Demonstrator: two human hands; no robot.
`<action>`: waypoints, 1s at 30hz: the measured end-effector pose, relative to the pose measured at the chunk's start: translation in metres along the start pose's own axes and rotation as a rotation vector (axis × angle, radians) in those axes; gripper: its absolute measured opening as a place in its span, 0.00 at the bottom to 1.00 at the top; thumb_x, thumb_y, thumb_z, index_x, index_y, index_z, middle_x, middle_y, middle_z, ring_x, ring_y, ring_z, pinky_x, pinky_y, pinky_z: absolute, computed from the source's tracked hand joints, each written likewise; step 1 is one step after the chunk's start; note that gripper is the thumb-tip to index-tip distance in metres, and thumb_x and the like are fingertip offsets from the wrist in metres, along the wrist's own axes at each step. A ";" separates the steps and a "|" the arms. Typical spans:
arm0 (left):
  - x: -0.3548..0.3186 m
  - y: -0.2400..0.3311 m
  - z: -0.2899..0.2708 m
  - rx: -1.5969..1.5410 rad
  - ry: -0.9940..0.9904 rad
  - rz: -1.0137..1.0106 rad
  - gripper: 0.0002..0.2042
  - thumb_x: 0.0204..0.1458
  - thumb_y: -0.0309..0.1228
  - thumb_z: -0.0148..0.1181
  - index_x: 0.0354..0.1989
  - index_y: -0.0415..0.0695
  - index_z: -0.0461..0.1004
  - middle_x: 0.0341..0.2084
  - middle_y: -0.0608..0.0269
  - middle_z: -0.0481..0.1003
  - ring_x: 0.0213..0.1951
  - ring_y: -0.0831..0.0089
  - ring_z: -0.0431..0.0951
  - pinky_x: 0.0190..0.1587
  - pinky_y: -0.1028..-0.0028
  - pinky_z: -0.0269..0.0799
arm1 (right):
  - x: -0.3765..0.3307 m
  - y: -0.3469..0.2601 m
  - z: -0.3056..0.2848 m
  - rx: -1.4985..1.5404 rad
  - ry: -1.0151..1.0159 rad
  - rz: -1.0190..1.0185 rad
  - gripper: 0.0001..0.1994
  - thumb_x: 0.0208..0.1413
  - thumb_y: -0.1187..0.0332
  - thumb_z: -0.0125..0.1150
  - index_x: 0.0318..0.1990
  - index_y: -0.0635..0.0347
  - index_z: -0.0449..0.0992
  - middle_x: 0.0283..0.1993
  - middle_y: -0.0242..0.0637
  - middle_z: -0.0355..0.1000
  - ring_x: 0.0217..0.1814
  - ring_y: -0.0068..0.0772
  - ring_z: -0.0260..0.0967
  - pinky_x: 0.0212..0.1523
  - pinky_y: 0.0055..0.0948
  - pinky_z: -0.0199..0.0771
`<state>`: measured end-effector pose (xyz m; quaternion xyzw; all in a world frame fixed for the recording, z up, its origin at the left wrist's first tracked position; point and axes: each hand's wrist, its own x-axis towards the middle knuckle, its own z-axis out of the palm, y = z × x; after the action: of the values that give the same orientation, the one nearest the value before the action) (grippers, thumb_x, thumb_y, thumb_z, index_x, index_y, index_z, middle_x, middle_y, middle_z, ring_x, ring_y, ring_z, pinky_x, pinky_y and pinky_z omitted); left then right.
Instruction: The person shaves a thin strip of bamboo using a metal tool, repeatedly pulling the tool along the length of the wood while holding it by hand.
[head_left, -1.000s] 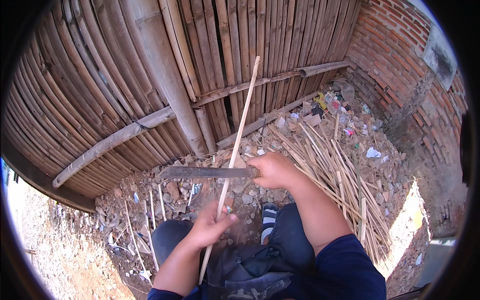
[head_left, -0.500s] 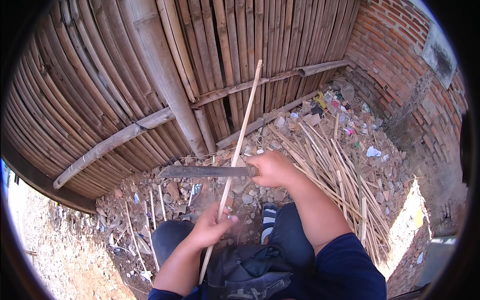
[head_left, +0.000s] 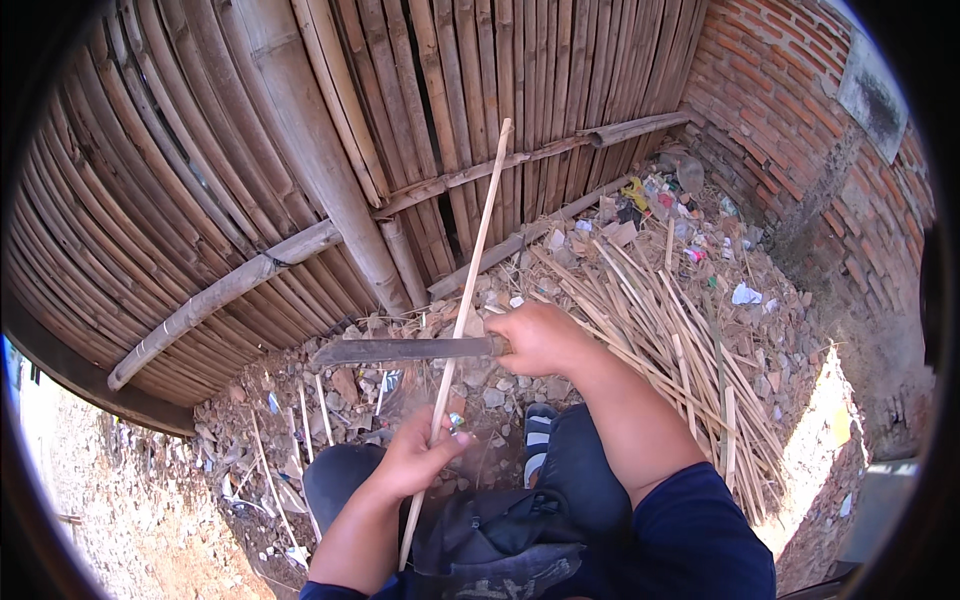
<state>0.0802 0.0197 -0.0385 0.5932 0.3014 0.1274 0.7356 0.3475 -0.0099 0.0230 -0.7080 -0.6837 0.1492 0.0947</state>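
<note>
Bamboo strip (head_left: 462, 310) lower end hidden, knife (head_left: 400, 350) handle fist-covered

One knife (head_left: 405, 350) — one held stick (head_left: 460, 315) — one stick pile (head_left: 660, 330).

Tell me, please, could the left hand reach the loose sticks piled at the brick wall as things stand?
Probably not easily: the left hand grips the bamboo stick, and the right arm and blade lie between it and the pile.
</note>
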 end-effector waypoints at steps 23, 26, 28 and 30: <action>-0.001 0.011 0.010 0.110 -0.049 -0.001 0.15 0.54 0.30 0.66 0.41 0.45 0.62 0.20 0.76 0.64 0.18 0.87 0.62 0.21 0.82 0.57 | 0.019 0.082 0.005 0.342 0.424 0.371 0.22 0.47 0.60 0.68 0.48 0.61 0.77 0.43 0.53 0.77 0.47 0.54 0.74 0.49 0.42 0.73; -0.003 0.015 0.010 0.097 -0.071 -0.034 0.15 0.54 0.30 0.66 0.41 0.45 0.62 0.20 0.76 0.65 0.19 0.87 0.62 0.21 0.82 0.57 | 0.012 0.072 0.001 0.412 0.371 0.371 0.24 0.48 0.59 0.67 0.52 0.61 0.76 0.45 0.54 0.76 0.48 0.53 0.75 0.50 0.40 0.73; -0.002 0.011 0.007 0.039 -0.068 -0.003 0.15 0.54 0.29 0.66 0.41 0.45 0.62 0.21 0.76 0.65 0.19 0.87 0.63 0.21 0.82 0.58 | 0.004 0.050 -0.004 0.333 0.300 0.306 0.21 0.47 0.59 0.67 0.49 0.57 0.77 0.41 0.52 0.77 0.45 0.54 0.75 0.48 0.43 0.74; 0.001 0.002 0.002 0.037 -0.060 0.003 0.15 0.54 0.29 0.65 0.41 0.45 0.62 0.21 0.76 0.65 0.19 0.87 0.62 0.21 0.82 0.57 | 0.003 0.033 0.000 0.253 0.190 0.172 0.20 0.46 0.59 0.68 0.47 0.57 0.78 0.38 0.51 0.77 0.43 0.54 0.76 0.45 0.44 0.74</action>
<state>0.0827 0.0197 -0.0366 0.6109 0.2807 0.1052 0.7328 0.3789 -0.0084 0.0118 -0.7571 -0.5845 0.1740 0.2343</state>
